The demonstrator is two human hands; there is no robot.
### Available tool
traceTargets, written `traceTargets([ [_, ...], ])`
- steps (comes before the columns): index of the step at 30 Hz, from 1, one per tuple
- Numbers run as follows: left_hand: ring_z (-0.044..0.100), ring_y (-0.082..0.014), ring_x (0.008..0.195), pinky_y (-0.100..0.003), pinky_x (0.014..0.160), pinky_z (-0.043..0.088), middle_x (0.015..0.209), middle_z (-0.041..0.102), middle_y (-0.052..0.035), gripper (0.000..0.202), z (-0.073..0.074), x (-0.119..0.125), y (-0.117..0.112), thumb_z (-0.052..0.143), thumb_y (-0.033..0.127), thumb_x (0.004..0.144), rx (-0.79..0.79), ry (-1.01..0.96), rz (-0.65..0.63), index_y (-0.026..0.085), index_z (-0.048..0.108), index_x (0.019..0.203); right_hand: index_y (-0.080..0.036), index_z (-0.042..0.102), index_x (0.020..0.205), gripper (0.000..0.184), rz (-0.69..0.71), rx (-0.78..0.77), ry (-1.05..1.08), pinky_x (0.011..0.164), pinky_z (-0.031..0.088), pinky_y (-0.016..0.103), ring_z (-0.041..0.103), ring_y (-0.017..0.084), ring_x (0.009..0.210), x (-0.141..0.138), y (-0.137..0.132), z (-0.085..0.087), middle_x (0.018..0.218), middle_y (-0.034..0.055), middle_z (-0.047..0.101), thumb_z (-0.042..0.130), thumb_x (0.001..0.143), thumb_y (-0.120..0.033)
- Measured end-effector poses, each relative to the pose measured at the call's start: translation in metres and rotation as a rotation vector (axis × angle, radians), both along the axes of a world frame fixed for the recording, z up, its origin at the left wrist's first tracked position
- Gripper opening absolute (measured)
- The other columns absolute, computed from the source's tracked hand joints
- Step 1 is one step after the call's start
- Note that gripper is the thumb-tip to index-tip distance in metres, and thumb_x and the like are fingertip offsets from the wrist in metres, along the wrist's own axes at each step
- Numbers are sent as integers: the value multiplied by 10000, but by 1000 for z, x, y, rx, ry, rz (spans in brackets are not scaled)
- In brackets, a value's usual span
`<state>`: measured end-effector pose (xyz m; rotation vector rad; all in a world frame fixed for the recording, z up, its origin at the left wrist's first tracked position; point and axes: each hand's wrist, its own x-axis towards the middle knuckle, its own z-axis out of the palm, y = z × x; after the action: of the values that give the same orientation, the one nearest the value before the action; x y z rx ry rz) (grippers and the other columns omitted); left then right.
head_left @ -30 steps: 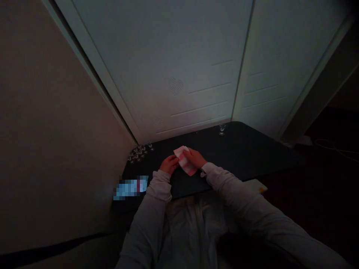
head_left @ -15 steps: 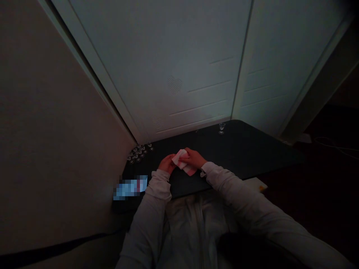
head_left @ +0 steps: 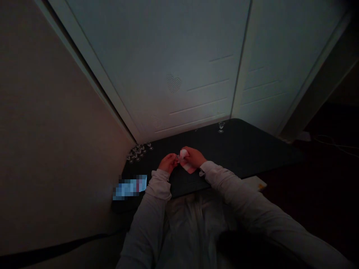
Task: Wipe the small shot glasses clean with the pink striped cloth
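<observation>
Above the near part of a dark table, my left hand (head_left: 168,163) is closed on a small clear glass (head_left: 177,158), mostly hidden by the fingers. My right hand (head_left: 194,157) grips a pale pink and white cloth (head_left: 187,166), which is bunched at the top and hangs down below the fingers. The cloth's upper end lies right beside the glass; whether they touch I cannot tell. Both hands are close together, the right one slightly to the right of the glass.
Several small stemmed glasses (head_left: 137,151) stand grouped at the left end of the dark table (head_left: 241,149). One stemmed glass (head_left: 221,127) stands alone near the back edge. A bright blurred-out screen (head_left: 130,187) lies at the left. White panels (head_left: 196,93) rise behind the table.
My right hand has drawn the cloth slightly away from my left hand, so part of the glass now shows between them. The cloth hangs narrower than before.
</observation>
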<state>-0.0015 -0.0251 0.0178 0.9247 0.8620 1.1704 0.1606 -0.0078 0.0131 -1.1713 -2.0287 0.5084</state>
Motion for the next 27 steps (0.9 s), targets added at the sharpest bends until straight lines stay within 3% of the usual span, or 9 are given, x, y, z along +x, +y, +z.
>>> traceTargets([
  [3, 440, -45, 455, -179, 433, 309, 584, 542, 5, 292, 0, 0, 0, 660, 288, 549, 11, 40, -31, 127, 494, 727, -214, 497, 991, 405, -12, 41, 84, 798, 346, 257, 462, 137, 919, 0, 4, -3, 1011, 8, 532, 423, 615, -80],
  [6, 446, -49, 462, -188, 444, 320, 597, 548, -1, 304, 0, 1, -1, 669, 287, 534, 5, 62, -34, 123, 500, 727, -214, 495, 1008, 450, -1, 40, 121, 819, 341, 254, 461, 130, 934, 0, 6, -4, 1024, 6, 528, 403, 599, -52],
  [16, 461, -66, 442, -209, 448, 331, 524, 537, 12, 325, -2, 2, 0, 685, 284, 496, 24, 102, 8, 120, 522, 724, -209, 497, 935, 287, -13, -31, -53, 641, 347, 211, 503, 129, 749, 4, -7, 7, 857, 8, 571, 476, 652, -169],
  [21, 449, -63, 413, -212, 437, 323, 506, 543, 23, 329, -3, 4, 0, 696, 275, 469, 59, 207, 10, 126, 517, 701, -206, 468, 983, 333, -80, -29, -133, 600, 321, 210, 510, 144, 718, 3, -10, 12, 846, 28, 572, 516, 654, -225],
  [27, 463, -64, 429, -213, 453, 332, 511, 546, 15, 311, -3, 4, 0, 688, 262, 477, 71, 180, 22, 119, 518, 696, -206, 412, 1096, 446, 15, -23, -89, 615, 337, 212, 506, 134, 699, 5, -9, 14, 858, 17, 568, 497, 661, -250],
])
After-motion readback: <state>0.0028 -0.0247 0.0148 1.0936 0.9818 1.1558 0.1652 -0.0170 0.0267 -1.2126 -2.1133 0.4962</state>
